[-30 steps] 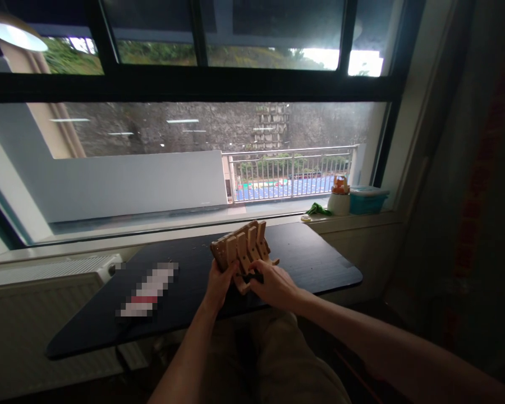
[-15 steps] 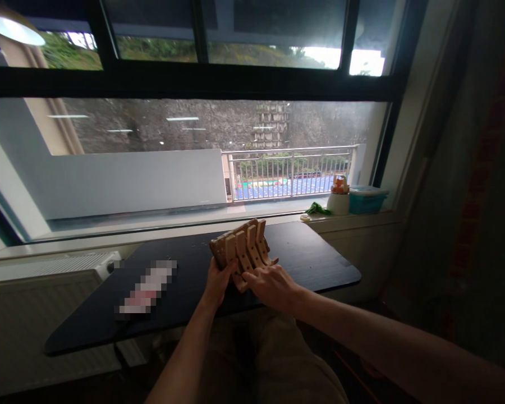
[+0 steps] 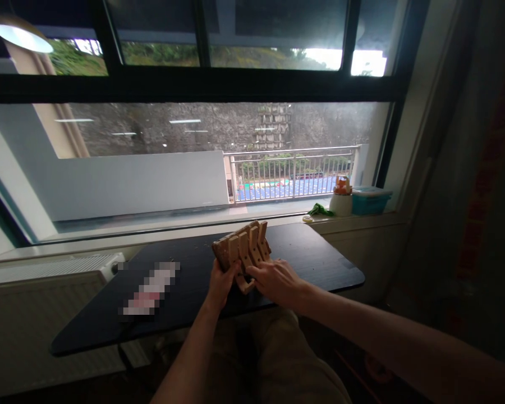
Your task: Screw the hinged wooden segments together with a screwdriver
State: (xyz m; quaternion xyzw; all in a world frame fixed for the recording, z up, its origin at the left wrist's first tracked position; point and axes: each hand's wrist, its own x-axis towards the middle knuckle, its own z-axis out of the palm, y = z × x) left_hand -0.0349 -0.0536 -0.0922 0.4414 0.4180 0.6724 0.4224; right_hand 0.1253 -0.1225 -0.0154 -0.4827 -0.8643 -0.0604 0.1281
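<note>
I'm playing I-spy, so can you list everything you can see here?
wooden slatted object: one, brown, between the hands
table: one, black, below the window
pixelated item: one, pale and reddish, table's left
radiator: one, whitish, left
window: one, dark-framed, ahead
railing: one, silvery, outside
low wall: one, pale grey, outside
crumpled item: one, green, sill
container: one, white with orange top, sill
lidded box: one, teal, sill
light: one, white, upper left
legs: two, brownish trousers, below
left hand: one, bare, object's left side
right hand: one, bare, object's lower right
</note>
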